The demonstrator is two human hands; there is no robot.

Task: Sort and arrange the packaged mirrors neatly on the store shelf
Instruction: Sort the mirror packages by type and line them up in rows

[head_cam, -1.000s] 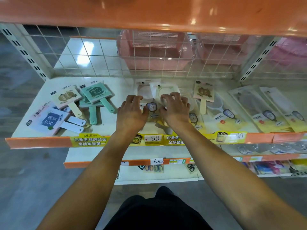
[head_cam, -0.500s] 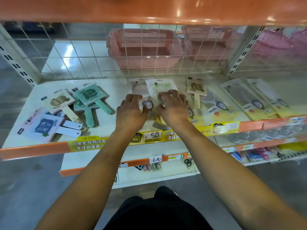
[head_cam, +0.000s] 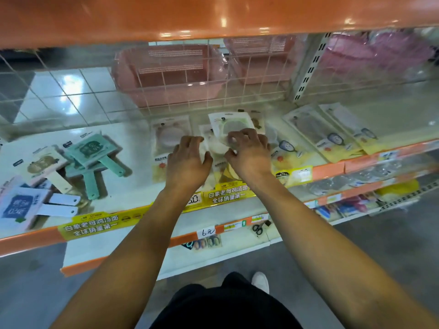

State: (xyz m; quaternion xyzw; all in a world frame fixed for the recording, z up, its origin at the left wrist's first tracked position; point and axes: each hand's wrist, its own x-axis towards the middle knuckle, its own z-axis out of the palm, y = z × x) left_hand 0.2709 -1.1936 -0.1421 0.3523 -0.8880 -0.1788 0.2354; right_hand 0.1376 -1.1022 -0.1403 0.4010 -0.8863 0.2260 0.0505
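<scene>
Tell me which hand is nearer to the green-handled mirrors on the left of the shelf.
Left. The left hand is at the shelf's middle, apart from the green-handled mirrors but on their side. The right hand lies farther right, fingers curled on a clear mirror packet.

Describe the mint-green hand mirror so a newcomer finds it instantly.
Start at the white shelf with the orange front edge and look to its left end, away from both hands. In that cluster of square paddle mirrors, the mint-green mirror lies on top. Its neighbours are beige and blue-labelled with white handles.
</scene>
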